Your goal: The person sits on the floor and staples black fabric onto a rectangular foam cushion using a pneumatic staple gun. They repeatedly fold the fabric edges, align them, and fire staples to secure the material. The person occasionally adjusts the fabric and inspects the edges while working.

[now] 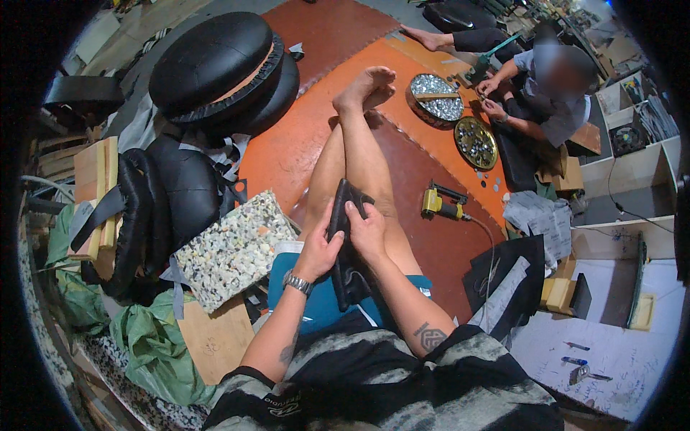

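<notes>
A folded piece of black leather-like material [349, 269] lies lengthwise over my lap, its far end raised between my hands. My left hand [322, 244] grips its left side, fingers curled behind and thumb in front. On the opposite edge, my right hand [366, 228] pinches the material with the thumb on top. What lies inside or behind the folds is hidden. To the right of my legs, a yellow and black pneumatic staple gun [444, 202] rests on the red-brown mat, joined to an air hose.
Black padded round cushions [212, 68] are stacked at far left. A speckled foam block [233, 248] sits beside my left leg. At far right a co-worker [550, 90] handles something small near a round tin [435, 98] and a gold tray [476, 142]. White shelving [625, 251] stands right.
</notes>
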`<state>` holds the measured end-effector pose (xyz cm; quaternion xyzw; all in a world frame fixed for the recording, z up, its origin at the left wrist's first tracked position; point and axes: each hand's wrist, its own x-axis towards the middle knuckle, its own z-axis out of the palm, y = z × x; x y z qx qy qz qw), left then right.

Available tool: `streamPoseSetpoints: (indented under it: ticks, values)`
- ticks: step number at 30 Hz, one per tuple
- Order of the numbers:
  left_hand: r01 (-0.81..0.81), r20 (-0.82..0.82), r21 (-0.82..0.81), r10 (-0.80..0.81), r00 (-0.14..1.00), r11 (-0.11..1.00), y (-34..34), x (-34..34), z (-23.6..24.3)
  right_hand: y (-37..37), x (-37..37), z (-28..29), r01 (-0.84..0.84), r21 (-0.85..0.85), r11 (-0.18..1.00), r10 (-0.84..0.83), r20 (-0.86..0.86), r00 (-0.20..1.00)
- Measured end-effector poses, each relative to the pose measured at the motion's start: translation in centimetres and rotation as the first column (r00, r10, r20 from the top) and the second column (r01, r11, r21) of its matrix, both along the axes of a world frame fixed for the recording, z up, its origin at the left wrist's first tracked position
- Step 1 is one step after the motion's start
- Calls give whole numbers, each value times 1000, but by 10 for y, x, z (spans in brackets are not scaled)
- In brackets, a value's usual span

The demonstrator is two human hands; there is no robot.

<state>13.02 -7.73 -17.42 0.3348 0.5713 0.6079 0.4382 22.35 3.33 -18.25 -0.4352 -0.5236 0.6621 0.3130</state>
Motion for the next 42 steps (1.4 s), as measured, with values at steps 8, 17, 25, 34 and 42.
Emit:
streamPoseSetpoints:
  ticks: [8, 17, 25, 34, 42]
  values:
    - [-28, 54, -18, 29, 998, 999, 12, -1, -18, 13, -16, -21, 31, 113, 993, -59, 255, 965]
    - [-110, 254, 112, 78, 964, 988, 4, -12, 48, 1, -28, 62, -82, 348, 934, -88, 447, 890]
    - [-90, 533, -55, 105, 839, 994, -32, 36, 54, -26, 33, 65, -207, 120, 971, 66, 695, 716]
    - [-127, 797, 114, -14, 604, 985, -24, 13, 48, -49, 33, 74, -240, 393, 888, -85, 652, 753]
    - [-31, 349, 206, -44, 936, 978, 6, -5, 56, -47, 34, 78, -184, 666, 722, -163, 423, 891]
